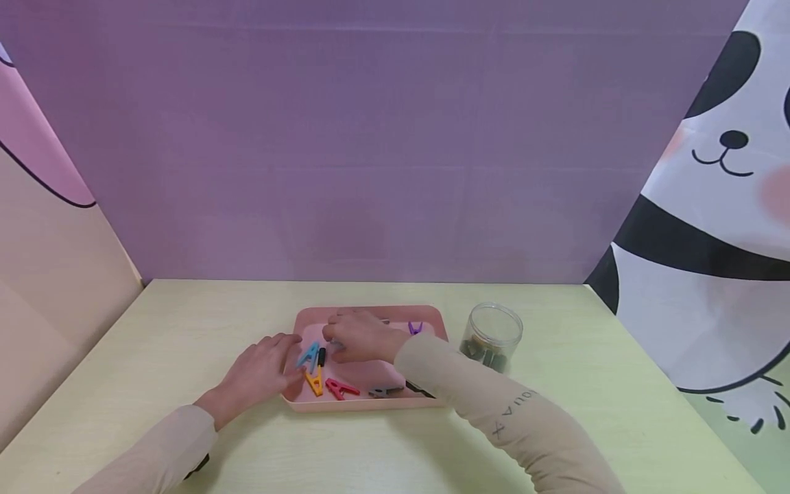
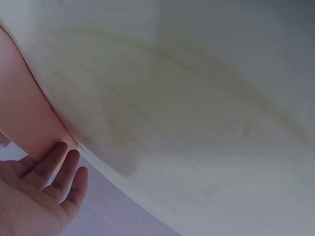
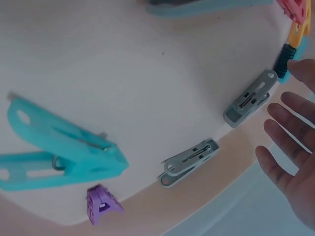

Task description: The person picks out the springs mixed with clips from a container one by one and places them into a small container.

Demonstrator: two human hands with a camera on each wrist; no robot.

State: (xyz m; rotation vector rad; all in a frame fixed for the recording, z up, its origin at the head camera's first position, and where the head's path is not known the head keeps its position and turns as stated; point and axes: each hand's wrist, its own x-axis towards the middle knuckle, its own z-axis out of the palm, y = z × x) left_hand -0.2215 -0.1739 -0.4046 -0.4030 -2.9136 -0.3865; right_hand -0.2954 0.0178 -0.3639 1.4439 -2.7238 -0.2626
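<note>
My left hand (image 1: 262, 370) rests at the left rim of a shallow pink tray (image 1: 364, 405). In the left wrist view its fingers (image 2: 59, 172) lie loosely bent along the outside of a tray corner. My right hand (image 1: 364, 336) reaches over the tray's back part, palm down. Its fingers (image 3: 288, 132) are spread with nothing between them, close beside a grey clothespin (image 3: 250, 98). A second grey clothespin (image 3: 189, 162) and a purple one (image 3: 102, 202) lie along the tray wall. Nearer the tray's left side are blue (image 1: 308, 355), yellow (image 1: 315, 383) and red (image 1: 341, 389) clothespins.
A clear round jar (image 1: 494, 326), partly filled with dark pieces, stands right of the tray, near my right forearm. A black ribbed piece (image 1: 321, 357) lies between the blue and yellow clothespins. Behind the table (image 1: 210, 309) rises a purple wall (image 1: 370, 158).
</note>
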